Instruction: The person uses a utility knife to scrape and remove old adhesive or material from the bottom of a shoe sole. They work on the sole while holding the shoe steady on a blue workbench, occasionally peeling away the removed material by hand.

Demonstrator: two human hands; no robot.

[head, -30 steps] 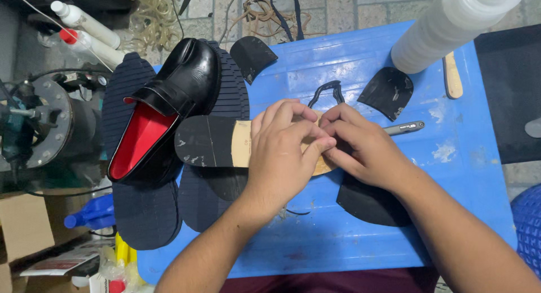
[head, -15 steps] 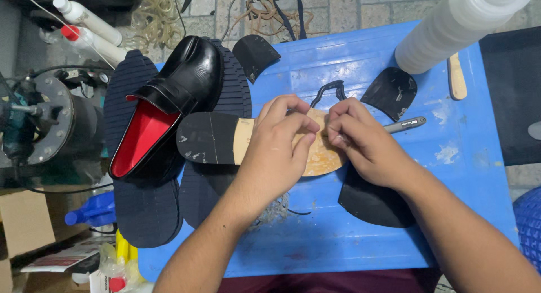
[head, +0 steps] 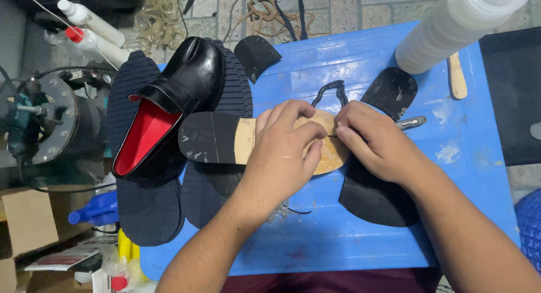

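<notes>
A shoe lies sole-up on the blue table (head: 360, 236), showing a black heel (head: 205, 137) and a tan leather sole (head: 327, 152). My left hand (head: 282, 152) presses flat on the tan sole. My right hand (head: 375, 143) grips a knife with a metal handle (head: 411, 123); its tip meets the toe end of the sole between my two hands. A black loafer with a red lining (head: 169, 110) lies beside the heel, at the left.
Dark ribbed rubber sole sheets (head: 149, 208) lie under the shoes. Black cut sole pieces (head: 375, 197) sit under my right wrist and at the back. A white bottle stack (head: 451, 22) stands back right. A grinder machine (head: 39, 124) is at the left.
My right hand has shifted slightly right along the toe edge, uncovering more of the tan sole. My left hand stays pressed on the sole.
</notes>
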